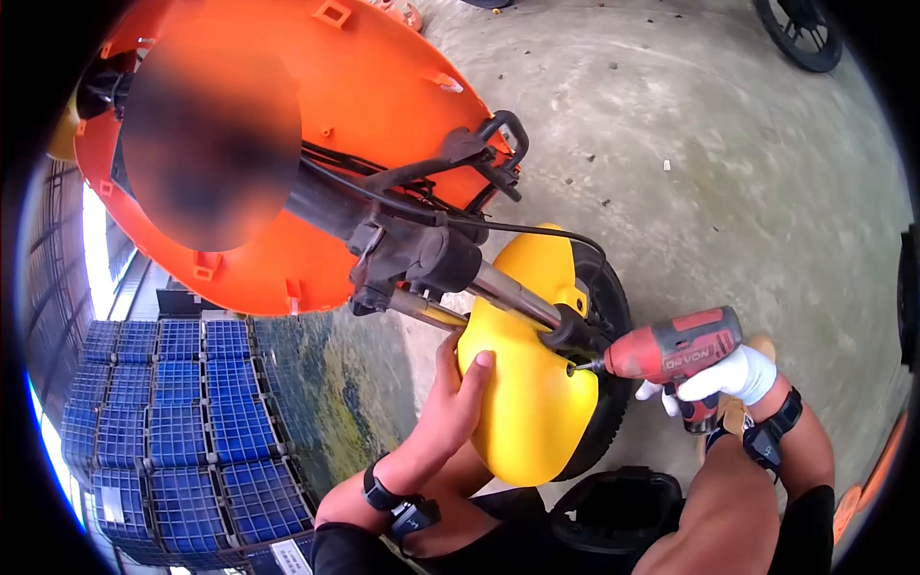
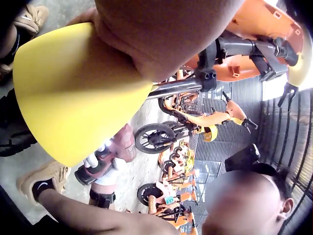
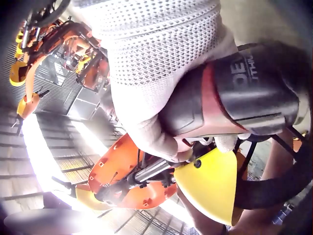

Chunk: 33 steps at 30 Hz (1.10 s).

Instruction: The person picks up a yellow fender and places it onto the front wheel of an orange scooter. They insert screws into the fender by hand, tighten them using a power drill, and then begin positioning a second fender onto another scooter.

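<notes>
A yellow front fender [image 1: 522,422] [image 2: 73,93] [image 3: 210,186] sits over a black tyre [image 1: 610,422]. My bare left hand [image 1: 455,407] [image 2: 146,36] grips its left edge, thumb on the outer face; some fingers are hidden behind it. In my white-gloved right hand [image 1: 724,377] [image 3: 146,93] is a red and black power driver [image 1: 671,347] [image 3: 234,98], held by its handle. The driver's bit meets a dark fastener hole [image 1: 571,369] at the fender's right side, just below the fork leg [image 1: 517,297].
A large orange body panel [image 1: 383,67] and black cables [image 1: 498,226] lie above the fork. Stacked blue crates [image 1: 182,431] stand at left on the concrete floor [image 1: 728,220]. Other orange bikes [image 2: 215,117] stand beyond. My knees flank the wheel.
</notes>
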Available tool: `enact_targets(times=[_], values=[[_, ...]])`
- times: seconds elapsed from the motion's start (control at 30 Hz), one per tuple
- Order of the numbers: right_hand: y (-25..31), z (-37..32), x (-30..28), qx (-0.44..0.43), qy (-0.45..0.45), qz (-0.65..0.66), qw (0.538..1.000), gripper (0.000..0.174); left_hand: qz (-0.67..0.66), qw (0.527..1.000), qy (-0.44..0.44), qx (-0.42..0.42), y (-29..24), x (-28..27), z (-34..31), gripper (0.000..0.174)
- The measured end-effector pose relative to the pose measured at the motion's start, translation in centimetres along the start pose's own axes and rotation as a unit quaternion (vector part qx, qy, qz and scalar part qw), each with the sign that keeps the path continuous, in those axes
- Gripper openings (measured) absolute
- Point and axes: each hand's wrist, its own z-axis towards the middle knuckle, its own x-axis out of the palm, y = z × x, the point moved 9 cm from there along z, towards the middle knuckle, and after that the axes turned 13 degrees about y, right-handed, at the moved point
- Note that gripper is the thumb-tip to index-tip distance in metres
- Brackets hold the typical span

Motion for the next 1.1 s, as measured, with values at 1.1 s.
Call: enact_targets(times=[1.1], values=[[-0.8, -1.4, -2.8, 0.006, -0.033, -0.131, 0.991, 0.045, 0.021, 1.0, 0.024, -0.001, 0.2, -0.2, 0.4, 0.066]])
